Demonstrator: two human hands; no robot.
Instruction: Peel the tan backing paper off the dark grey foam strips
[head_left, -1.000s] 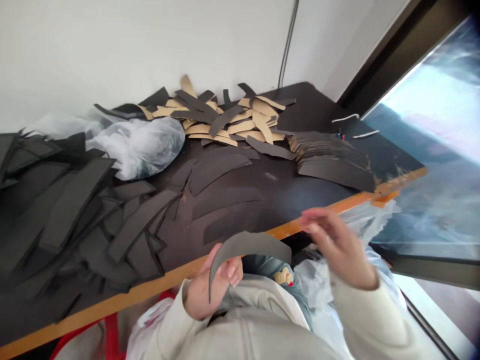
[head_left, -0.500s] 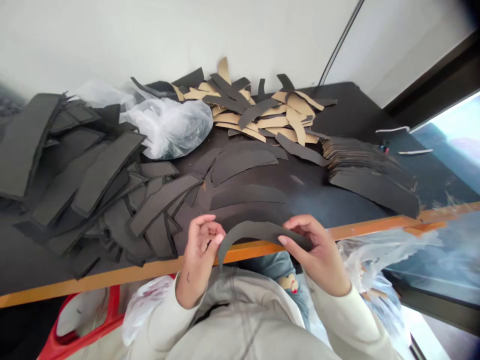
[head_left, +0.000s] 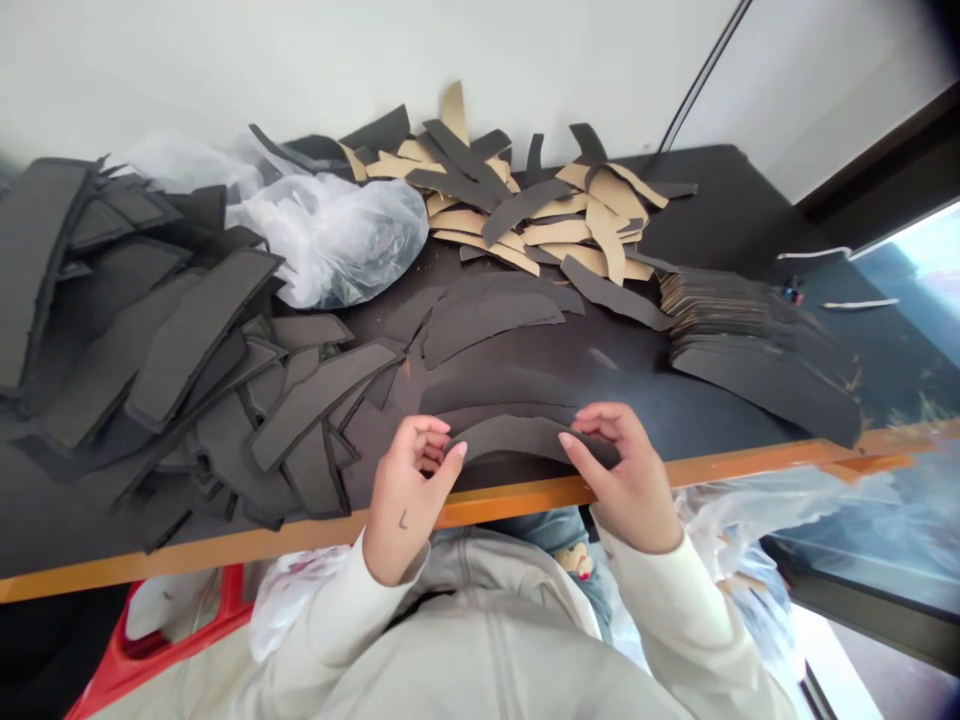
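A curved dark grey strip (head_left: 517, 438), perhaps foam or board, spans between both hands just above the table's front edge. My left hand (head_left: 415, 480) pinches its left end between thumb and fingers. The right end is gripped the same way by my right hand (head_left: 624, 470). Just beyond it another curved dark strip (head_left: 499, 388) lies flat on the table. Farther back are overlapping wider curved dark pieces (head_left: 491, 318).
Left is a large heap of dark padded pieces (head_left: 202, 340). A clear plastic bag (head_left: 337, 235) lies behind it. Tan and black strips (head_left: 547, 225) are piled at the back. A neat stack (head_left: 750, 340) sits right. An orange edge (head_left: 517, 500) borders the table (head_left: 622, 380); a red chair (head_left: 135, 650) stands below.
The strip's left end, which hung down in a strong bend, has come up, and the strip is now flatter. My left hand has risen slightly and the strip has moved over the table.
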